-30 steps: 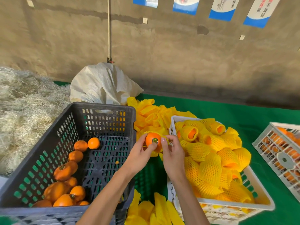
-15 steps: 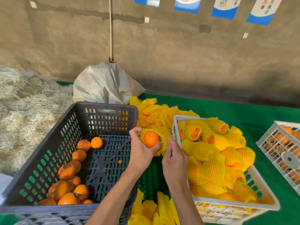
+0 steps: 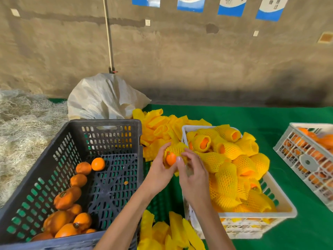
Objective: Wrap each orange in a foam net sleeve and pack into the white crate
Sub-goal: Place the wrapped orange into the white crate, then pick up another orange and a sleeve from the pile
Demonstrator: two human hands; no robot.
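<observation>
My left hand [image 3: 159, 170] grips an orange [image 3: 170, 158] that sits inside a yellow foam net sleeve [image 3: 175, 149], with only its near end showing. My right hand [image 3: 193, 175] is just right of it, fingers loosely curled, thumb and fingertips at the sleeve's edge. Both hands hover between the dark crate [image 3: 54, 159] and the white crate [image 3: 284, 206]. The white crate is heaped with several sleeved oranges [image 3: 225, 170]. Loose bare oranges [image 3: 79, 179] lie in the dark crate's left side.
Piles of empty yellow sleeves lie behind the hands [image 3: 158, 127] and at the bottom edge [image 3: 171, 231]. A second white crate [image 3: 306, 159] with oranges stands at the right on the green mat [image 3: 270, 116]. A white sack [image 3: 104, 100] and straw [image 3: 23, 127] lie behind left.
The sleeve has been pulled over most of the orange, which was bare a second ago. Both hands shifted slightly right toward the white crate.
</observation>
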